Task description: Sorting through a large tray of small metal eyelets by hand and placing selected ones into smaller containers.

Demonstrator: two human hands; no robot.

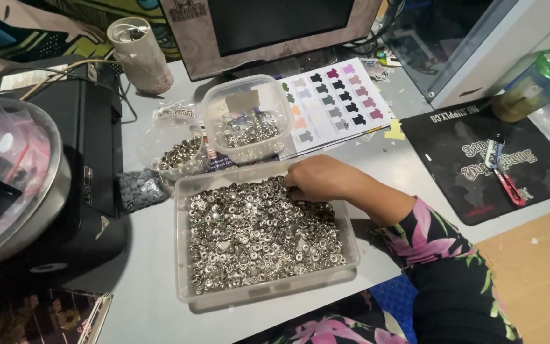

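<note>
Your right hand (318, 178) digs into the metal snap fasteners (259, 232) in the clear tray (183, 255) (grip hidden, cannot tell); next, pinch one out cleanly

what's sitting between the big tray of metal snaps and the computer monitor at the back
In the head view, a square clear container holding more silvery snaps lies between the big tray and the monitor.

right hand (318, 178) reaching in from the lower right, left hand not in frame
right forearm angled up and left across the view, floral sleeve pushed to mid-forearm, wrist bare. hand palm down, fingers curled under and bunched together at the tips, knuckles up.
</note>
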